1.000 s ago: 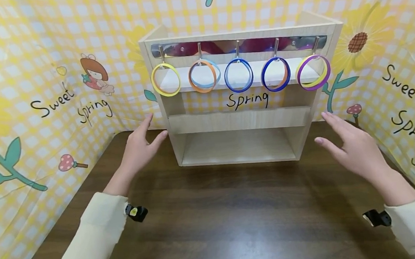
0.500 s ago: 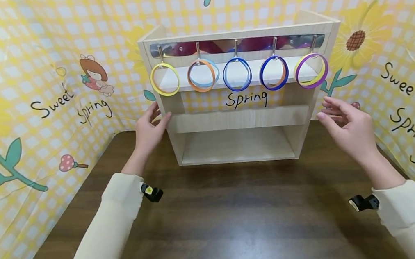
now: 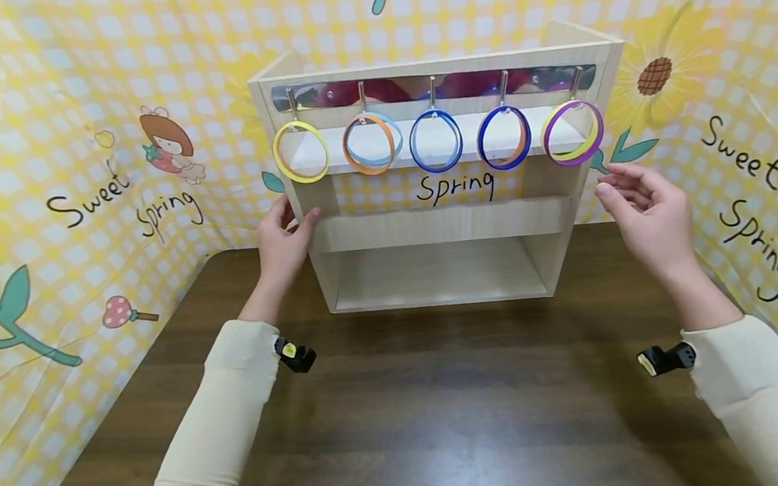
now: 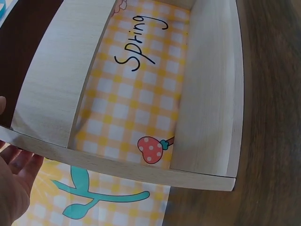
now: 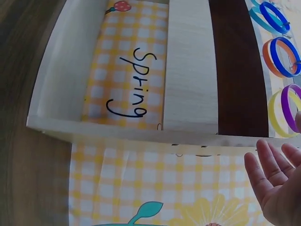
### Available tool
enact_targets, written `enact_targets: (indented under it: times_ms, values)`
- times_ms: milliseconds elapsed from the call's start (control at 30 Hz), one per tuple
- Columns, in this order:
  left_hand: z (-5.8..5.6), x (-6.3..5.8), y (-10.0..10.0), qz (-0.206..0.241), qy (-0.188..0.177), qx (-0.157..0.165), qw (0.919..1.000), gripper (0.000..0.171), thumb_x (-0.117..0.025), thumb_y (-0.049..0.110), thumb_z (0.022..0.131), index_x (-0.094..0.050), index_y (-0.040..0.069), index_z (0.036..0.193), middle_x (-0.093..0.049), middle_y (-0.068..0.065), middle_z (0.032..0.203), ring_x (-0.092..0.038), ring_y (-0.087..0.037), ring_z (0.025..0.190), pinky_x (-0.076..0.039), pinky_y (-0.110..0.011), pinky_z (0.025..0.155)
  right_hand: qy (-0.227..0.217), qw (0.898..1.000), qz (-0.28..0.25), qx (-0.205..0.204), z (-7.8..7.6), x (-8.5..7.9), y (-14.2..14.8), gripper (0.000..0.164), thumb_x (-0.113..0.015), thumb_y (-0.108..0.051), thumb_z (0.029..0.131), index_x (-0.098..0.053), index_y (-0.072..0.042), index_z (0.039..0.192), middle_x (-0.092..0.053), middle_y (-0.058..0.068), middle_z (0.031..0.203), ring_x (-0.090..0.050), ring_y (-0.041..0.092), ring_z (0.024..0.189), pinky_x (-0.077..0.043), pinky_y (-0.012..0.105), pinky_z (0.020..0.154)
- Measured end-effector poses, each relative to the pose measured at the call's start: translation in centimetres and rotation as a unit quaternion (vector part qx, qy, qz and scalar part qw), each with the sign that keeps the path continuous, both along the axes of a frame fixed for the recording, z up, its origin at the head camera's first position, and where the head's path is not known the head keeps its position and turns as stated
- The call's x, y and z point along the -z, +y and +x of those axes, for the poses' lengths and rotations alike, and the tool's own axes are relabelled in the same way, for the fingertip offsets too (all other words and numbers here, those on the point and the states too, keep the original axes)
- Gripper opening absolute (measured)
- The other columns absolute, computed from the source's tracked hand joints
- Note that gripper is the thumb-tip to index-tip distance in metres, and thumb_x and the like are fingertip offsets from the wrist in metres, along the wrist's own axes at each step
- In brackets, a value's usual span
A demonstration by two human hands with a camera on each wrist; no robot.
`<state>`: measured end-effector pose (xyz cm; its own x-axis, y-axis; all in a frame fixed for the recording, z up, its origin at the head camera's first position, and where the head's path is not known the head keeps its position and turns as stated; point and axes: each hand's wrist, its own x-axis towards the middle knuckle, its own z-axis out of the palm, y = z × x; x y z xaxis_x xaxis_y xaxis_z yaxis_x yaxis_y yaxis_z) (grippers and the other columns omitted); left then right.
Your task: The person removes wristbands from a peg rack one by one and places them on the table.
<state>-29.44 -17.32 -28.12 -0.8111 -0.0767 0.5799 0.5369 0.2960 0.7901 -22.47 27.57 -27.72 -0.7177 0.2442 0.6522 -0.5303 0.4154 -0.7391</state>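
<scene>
A pale wooden shelf rack [image 3: 436, 225] stands upright on the table. My left hand [image 3: 281, 245] grips its left side panel, thumb over the front edge and fingers outside, as the left wrist view also shows. Beside the right panel, my right hand [image 3: 654, 216] holds nothing; its fingers are loosely bent and look apart from the wood. Wristbands hang from hooks on a metal strip [image 3: 396, 89]: a yellow one [image 3: 307, 180], orange with light blue [image 3: 370, 172], blue ones [image 3: 438, 170], dark blue [image 3: 507, 166] with orange, and purple [image 3: 601, 132] with yellow.
The rack stands toward the back of a dark brown table [image 3: 410, 403]. Yellow checked cloth [image 3: 156, 47] with printed flowers and words hangs behind and on both sides. Small black cameras [image 3: 296, 354] are strapped at both wrists.
My left hand has moved right and taken hold of the rack's left panel. My right hand has come up and inward toward the right panel, its fingers bending. The view has shifted slightly.
</scene>
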Motion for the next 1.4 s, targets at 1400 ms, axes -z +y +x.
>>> enact_targets:
  times_ms: [1400]
  values:
    - [-1.7, 1.8, -0.8, 0.063, 0.022, 0.046, 0.9967, 0.038, -0.058, -0.006, 0.089, -0.052, -0.013, 0.126, -0.056, -0.005, 0.109, -0.057, -0.021, 0.108, -0.049, -0.034, 0.090, -0.117, 0.877, -0.403, -0.236, -1.3, -4.2, -2.0, 0.022, -0.073, -0.002, 0.083, -0.066, 0.001, 0.104, -0.070, 0.010, 0.100, -0.070, 0.019, 0.082, -0.056, 0.029, 0.068]
